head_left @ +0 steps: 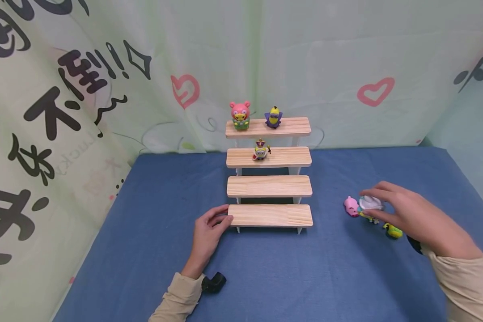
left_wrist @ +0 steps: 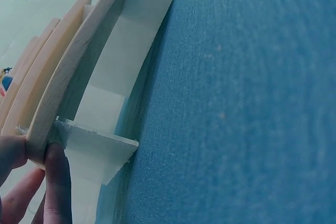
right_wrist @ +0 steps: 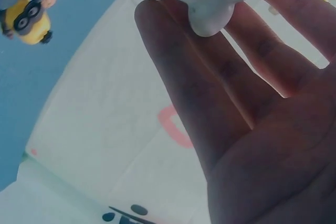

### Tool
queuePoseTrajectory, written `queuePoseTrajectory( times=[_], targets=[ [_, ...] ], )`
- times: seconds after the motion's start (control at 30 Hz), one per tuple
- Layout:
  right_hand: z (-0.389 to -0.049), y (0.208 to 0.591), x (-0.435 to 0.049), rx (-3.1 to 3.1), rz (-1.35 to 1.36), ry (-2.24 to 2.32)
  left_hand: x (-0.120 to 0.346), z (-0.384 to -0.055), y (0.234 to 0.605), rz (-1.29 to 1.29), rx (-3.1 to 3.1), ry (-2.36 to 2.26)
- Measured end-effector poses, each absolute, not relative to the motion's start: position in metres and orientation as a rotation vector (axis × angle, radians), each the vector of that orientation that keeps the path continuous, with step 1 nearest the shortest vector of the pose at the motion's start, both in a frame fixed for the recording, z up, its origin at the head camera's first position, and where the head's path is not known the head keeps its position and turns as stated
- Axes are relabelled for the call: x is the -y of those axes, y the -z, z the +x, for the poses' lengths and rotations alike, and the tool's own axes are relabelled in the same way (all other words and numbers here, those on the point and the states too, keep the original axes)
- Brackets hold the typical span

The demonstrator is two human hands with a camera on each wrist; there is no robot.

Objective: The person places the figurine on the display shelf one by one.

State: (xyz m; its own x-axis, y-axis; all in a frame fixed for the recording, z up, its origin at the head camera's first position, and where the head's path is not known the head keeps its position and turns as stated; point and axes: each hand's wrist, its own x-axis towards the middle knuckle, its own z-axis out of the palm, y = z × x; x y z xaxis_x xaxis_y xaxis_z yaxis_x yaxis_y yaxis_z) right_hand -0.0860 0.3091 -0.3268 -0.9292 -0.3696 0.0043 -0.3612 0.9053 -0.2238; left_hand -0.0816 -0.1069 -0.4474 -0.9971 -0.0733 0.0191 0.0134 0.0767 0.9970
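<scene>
A four-step wooden display stand [head_left: 269,216] stands near the middle of the cloth. My left hand [head_left: 210,232] grips the left end of its lowest board; in the left wrist view, the fingers [left_wrist: 58,182] pinch the board's corner [left_wrist: 39,142]. Over on the right, my right hand [head_left: 410,214] holds a white figurine [head_left: 371,202] between thumb and fingers. The right wrist view shows only the rounded white underside [right_wrist: 212,11] of it. Close to that hand are a pink pig-like figurine [head_left: 351,206] and a yellow-green figurine [head_left: 393,230]; another, partly hidden, lies beneath the white one.
On the top board stand a pink figurine [head_left: 240,115] and a purple-caped yellow figurine [head_left: 273,117]. A crowned figurine [head_left: 260,150] is on the board below. Blue cloth [head_left: 153,250] covers the table, and a printed curtain [head_left: 306,58] hangs behind.
</scene>
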Motion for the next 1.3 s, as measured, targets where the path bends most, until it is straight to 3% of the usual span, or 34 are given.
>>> queuePoseTrajectory(
  times=[1.3],
  targets=[
    [-0.11, 0.296, -0.264, -3.067, -0.722, 0.397, 0.108, -0.082, 0.449, 0.012, 2.234, 2.105]
  ],
)
